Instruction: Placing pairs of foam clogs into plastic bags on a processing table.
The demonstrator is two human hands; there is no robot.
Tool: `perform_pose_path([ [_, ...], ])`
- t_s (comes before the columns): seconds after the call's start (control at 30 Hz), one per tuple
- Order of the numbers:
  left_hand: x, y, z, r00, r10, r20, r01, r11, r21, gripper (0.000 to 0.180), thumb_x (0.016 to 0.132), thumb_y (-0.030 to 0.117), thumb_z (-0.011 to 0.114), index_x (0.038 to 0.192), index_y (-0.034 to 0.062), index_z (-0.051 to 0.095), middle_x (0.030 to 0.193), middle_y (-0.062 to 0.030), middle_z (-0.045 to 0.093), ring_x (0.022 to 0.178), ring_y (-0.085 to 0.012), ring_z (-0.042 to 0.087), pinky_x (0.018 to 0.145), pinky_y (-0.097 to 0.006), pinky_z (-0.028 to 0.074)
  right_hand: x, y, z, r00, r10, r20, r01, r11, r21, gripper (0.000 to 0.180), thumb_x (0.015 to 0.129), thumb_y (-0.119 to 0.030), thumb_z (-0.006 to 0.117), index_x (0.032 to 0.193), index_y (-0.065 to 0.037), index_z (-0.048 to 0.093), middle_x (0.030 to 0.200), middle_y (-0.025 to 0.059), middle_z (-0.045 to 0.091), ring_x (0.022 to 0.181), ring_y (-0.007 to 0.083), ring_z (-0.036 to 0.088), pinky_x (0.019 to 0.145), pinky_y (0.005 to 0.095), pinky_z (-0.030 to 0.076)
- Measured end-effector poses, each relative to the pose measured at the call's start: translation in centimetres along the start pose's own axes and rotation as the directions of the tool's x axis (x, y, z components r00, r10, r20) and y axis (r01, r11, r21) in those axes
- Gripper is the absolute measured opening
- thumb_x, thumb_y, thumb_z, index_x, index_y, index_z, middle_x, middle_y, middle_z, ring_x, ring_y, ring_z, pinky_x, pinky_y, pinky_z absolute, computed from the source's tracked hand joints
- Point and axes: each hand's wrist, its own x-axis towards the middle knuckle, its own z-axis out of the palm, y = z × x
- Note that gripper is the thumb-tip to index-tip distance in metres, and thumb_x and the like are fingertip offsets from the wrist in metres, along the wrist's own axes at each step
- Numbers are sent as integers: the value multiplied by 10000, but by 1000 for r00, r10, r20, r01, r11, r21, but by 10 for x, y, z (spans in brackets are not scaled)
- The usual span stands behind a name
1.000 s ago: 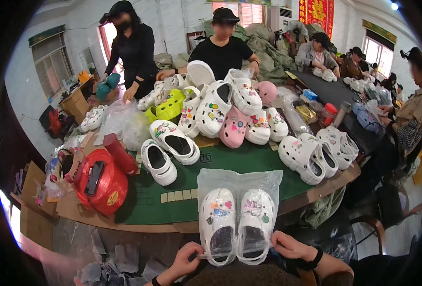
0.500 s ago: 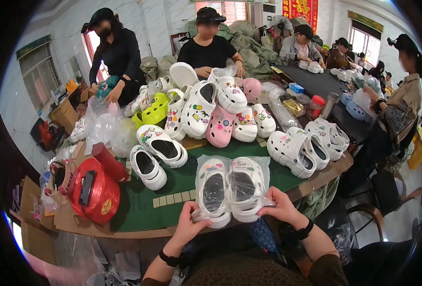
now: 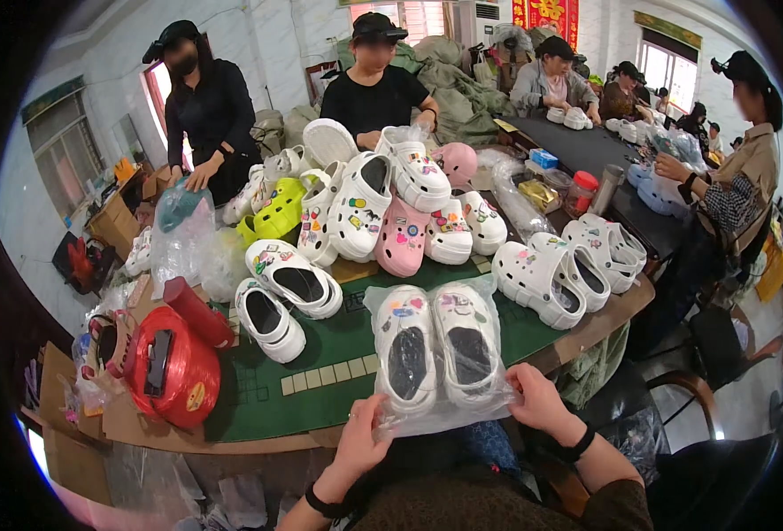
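Note:
A clear plastic bag (image 3: 437,350) holds a pair of white clogs with small coloured charms, toes pointing away from me. My left hand (image 3: 362,442) pinches the bag's near left corner and my right hand (image 3: 533,398) grips its near right corner. The bag is lifted over the near edge of the green mat (image 3: 320,389). Both wrists wear dark bands.
Loose white clogs (image 3: 283,292), a pink pair (image 3: 400,239) and a yellow-green clog (image 3: 276,212) pile on the table. A red bag-wrapped object (image 3: 174,367) sits at left. More white clogs (image 3: 551,279) lie at right. Several people work around the tables.
The bagged pair has moved up and away from me, toward the table, and turned so the clog openings face me. Both hands kept hold of the bag's near corners.

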Motion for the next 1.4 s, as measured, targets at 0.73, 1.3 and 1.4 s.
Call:
perform_pose_path([
  [0.73, -24, -23, -2, 974, 122, 192, -66, 959, -274, 767, 754, 288, 836, 1387, 69, 463, 1249, -128, 570, 1111, -257, 584, 895, -359, 494, 18, -71, 56, 814, -570, 112, 578, 814, -58, 438, 684, -303, 773, 1054, -176, 576, 1119, 114, 520, 1027, 301, 519, 828, 436, 404],
  [1.3, -13, -23, 2, 979, -159, 125, 192, 921, -338, 335, 838, 4, 646, 1170, -7, 606, 1038, -109, 600, 896, -162, 651, 688, -264, 566, -87, 35, -158, 805, 47, -591, -440, 715, -543, 474, 571, -336, 863, 853, -64, 596, 932, 121, 513, 915, 344, 511, 774, 458, 409],
  [1.4, -12, -13, 1, 970, -207, 128, 240, 905, -351, 334, 815, -13, 680, 1145, -5, 631, 1019, -100, 613, 848, -149, 653, 681, -235, 527, -135, 112, -133, 774, 244, -585, -583, 636, -505, 539, 541, -327, 873, 913, -57, 591, 965, 135, 504, 965, 364, 496, 809, 469, 405],
])
